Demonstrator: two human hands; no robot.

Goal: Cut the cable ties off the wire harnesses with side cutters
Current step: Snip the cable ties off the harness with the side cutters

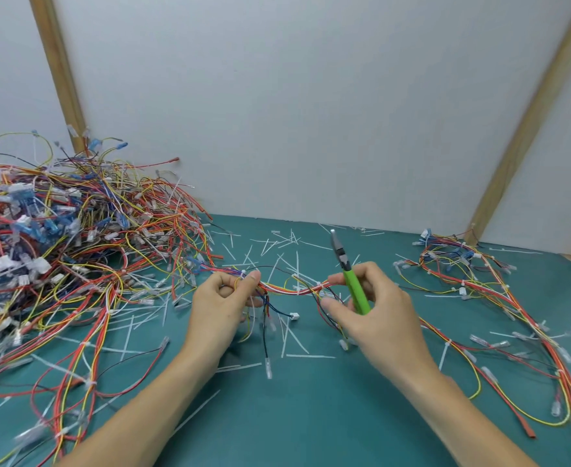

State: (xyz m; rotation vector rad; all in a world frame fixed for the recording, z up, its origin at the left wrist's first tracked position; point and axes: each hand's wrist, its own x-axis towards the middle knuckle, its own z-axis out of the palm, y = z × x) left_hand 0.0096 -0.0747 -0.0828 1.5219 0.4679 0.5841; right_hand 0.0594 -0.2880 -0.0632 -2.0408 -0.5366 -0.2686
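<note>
A wire harness (289,288) of red, orange and yellow wires stretches between my two hands above the green mat. My left hand (225,306) pinches its left end, right beside a white cable tie (243,274). My right hand (376,313) grips the green-handled side cutters (350,276), whose metal jaws point up and away from the wires. The same hand's fingers also hold the harness near another white cable tie (319,285). Loose branches with white connectors hang down between the hands.
A big tangled heap of harnesses (58,237) fills the left side. A smaller spread of harnesses (479,284) lies on the right. Several cut white tie strips (277,251) litter the green mat (297,416). A white wall with wooden posts stands behind.
</note>
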